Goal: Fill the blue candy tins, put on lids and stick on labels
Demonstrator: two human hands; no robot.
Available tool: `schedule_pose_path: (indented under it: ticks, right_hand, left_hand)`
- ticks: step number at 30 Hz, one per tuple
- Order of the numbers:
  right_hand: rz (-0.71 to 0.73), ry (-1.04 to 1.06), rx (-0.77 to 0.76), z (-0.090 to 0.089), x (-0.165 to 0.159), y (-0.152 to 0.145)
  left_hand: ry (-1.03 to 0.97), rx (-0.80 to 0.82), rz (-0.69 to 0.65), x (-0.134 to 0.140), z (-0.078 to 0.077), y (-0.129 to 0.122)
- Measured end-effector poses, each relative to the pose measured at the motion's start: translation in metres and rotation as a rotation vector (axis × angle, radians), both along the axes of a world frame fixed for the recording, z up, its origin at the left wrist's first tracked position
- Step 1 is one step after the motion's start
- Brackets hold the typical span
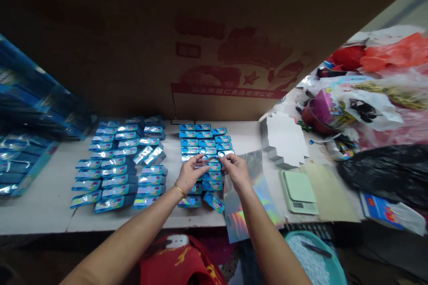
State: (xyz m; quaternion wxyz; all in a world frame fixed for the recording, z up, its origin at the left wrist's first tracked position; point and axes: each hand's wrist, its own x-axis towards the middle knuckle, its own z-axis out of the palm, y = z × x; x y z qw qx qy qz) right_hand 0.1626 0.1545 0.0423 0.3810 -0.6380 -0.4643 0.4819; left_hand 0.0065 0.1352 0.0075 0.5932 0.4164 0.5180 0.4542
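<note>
Both hands meet over a group of small blue boxes (pixel 195 134) with round marks on their tops. My left hand (pixel 191 174), with a gold bracelet at the wrist, pinches one end of a thin, dark curved strip (pixel 211 159). At its other end, the fingertips of my right hand (pixel 236 171) are closed on the same strip. What it is made of is too small to tell. Under my right forearm lies a shiny holographic sheet (pixel 264 189). One blue box (pixel 214 202) is turned askew near the table's front.
Several rows of blue boxes (pixel 115 180) stand at left. A large cardboard carton (pixel 214 53) blocks the back. At right are white card pieces (pixel 282 136), a green scale (pixel 299 191) and bags (pixel 374 173). A teal basin (pixel 339 271) with white bits sits below the edge.
</note>
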Motion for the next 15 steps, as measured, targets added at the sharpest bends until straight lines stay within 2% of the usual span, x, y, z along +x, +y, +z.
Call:
schedule_pose_path:
  ticks: [3, 7, 11, 15]
  right_hand:
    - [0.002, 0.072, -0.068, -0.01, -0.024, 0.003]
    - [0.017, -0.001, 0.0, -0.032, -0.056, 0.015]
    - [0.037, -0.203, 0.109, -0.059, -0.083, 0.033]
    - [0.028, -0.414, 0.136, -0.075, -0.098, 0.046]
  left_hand:
    - [0.009, -0.052, 0.11, -0.021, -0.01, 0.003]
    - [0.1, -0.082, 0.099, -0.058, -0.019, 0.021]
    - [0.401, -0.054, 0.079, -0.09, -0.028, 0.051]
    - [0.717, -0.038, 0.094, -0.098, -0.044, 0.074]
